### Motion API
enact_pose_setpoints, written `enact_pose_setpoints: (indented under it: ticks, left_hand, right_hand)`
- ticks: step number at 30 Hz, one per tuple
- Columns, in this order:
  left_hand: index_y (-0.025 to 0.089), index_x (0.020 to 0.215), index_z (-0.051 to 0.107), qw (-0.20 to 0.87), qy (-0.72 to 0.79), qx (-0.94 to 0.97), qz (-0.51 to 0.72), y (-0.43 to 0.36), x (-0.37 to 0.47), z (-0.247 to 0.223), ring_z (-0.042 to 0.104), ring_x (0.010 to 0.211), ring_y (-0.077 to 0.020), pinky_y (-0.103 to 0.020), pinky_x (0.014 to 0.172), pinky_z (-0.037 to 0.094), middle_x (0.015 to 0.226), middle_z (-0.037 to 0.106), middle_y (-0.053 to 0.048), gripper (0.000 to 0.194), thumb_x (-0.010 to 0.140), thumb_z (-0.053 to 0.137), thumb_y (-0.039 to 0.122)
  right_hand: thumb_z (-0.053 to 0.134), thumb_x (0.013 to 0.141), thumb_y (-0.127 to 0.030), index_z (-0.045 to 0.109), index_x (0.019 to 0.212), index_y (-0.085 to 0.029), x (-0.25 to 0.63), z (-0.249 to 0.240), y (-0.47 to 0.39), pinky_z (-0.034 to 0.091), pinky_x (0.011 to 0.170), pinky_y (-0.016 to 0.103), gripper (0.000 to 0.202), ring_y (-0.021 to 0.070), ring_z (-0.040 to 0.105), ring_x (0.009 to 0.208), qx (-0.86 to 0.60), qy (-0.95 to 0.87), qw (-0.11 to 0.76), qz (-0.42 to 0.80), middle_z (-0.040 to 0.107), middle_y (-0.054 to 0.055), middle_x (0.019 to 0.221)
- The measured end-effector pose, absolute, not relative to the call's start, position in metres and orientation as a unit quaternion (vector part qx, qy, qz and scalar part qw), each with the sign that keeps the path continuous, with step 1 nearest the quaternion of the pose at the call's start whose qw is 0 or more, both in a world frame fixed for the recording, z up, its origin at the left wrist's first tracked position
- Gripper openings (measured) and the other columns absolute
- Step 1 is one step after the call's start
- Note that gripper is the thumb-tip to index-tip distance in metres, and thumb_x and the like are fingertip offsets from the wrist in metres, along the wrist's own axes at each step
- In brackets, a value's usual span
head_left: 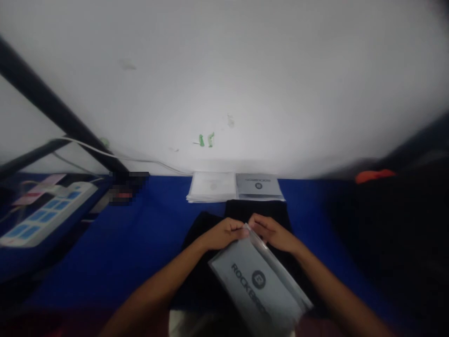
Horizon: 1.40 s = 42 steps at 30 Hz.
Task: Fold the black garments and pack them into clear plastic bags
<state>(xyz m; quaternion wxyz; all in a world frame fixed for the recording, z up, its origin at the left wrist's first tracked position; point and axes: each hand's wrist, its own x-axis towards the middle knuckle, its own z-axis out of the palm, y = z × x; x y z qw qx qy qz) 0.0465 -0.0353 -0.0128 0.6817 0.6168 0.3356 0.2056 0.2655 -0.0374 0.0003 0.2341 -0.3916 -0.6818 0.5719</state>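
Note:
Both hands meet at the upper corner of a clear plastic packaging bag (245, 271) with a grey face, a round logo and dark lettering. My left hand (226, 233) pinches the bag's corner from the left. On the other side, my right hand (271, 231) grips the same corner, its fingers curled. The bag slants down toward my body, its lower end near the bottom of the view. Beneath the hands lies black folded fabric (257, 208) on the blue table surface (140, 234). What the fingertips do behind the corner is partly hidden.
Against the wall sit a stack of white packets (212, 186) and a similar grey lettered bag (259, 185). A white power strip (49, 213) lies at left, near a dark metal post (63, 112) and a cable (147, 161). An orange object (375, 176) shows at right.

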Motion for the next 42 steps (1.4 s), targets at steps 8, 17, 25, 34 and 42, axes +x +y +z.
enact_pose_setpoints:
  ticks: [8,17,25,34,42]
  left_hand:
    - [0.013,0.068,0.054,0.649,0.354,0.634,0.225,-0.037,0.049,-0.012,0.034,0.052,-0.0065,-0.018,0.047,0.027,0.06,0.041,0.004,0.049,0.083,0.059,0.06]
    - [0.013,0.072,0.058,0.643,0.444,0.506,0.364,-0.007,0.001,0.011,0.046,0.045,-0.0071,-0.017,0.044,0.034,0.056,0.055,0.003,0.042,0.076,0.071,0.053]
    - [0.014,0.071,0.06,0.652,0.436,0.5,0.367,-0.008,0.001,0.011,0.049,0.044,-0.0068,-0.017,0.045,0.036,0.056,0.057,0.002,0.037,0.078,0.072,0.049]
    - [0.013,0.079,0.062,0.68,0.412,0.51,0.328,-0.023,0.022,0.005,0.049,0.049,-0.0078,-0.018,0.048,0.036,0.063,0.058,0.001,0.039,0.08,0.068,0.052]
    - [0.013,0.071,0.059,0.698,0.388,0.501,0.334,-0.029,0.032,0.003,0.044,0.046,-0.0058,-0.018,0.046,0.032,0.058,0.053,0.004,0.038,0.078,0.072,0.048]
  right_hand:
    - [0.051,0.094,-0.047,0.054,0.079,-0.018,0.266,0.0,-0.038,0.036,0.051,0.021,0.033,0.0094,0.047,0.054,-0.363,-0.737,0.228,0.523,0.05,-0.005,0.062]
    - [0.063,0.086,-0.048,0.056,0.08,-0.016,0.302,0.009,-0.031,0.042,0.038,0.018,0.033,0.0096,0.055,0.041,-0.324,-0.606,0.106,0.719,0.058,-0.004,0.057]
    - [0.062,0.089,-0.039,0.059,0.106,-0.018,0.3,0.016,-0.032,0.045,0.047,0.017,0.027,0.0074,0.056,0.05,-0.331,-0.616,0.196,0.687,0.059,-0.004,0.068]
    - [0.07,0.082,-0.039,0.07,0.1,-0.016,0.283,0.017,-0.032,0.051,0.078,0.031,0.03,0.0191,0.061,0.088,-0.279,-0.724,0.152,0.613,0.065,0.006,0.098]
    - [0.067,0.079,-0.045,0.068,0.113,-0.016,0.27,0.016,-0.041,0.046,0.096,0.04,0.044,0.0257,0.06,0.105,-0.183,-0.792,0.161,0.56,0.066,0.011,0.116]
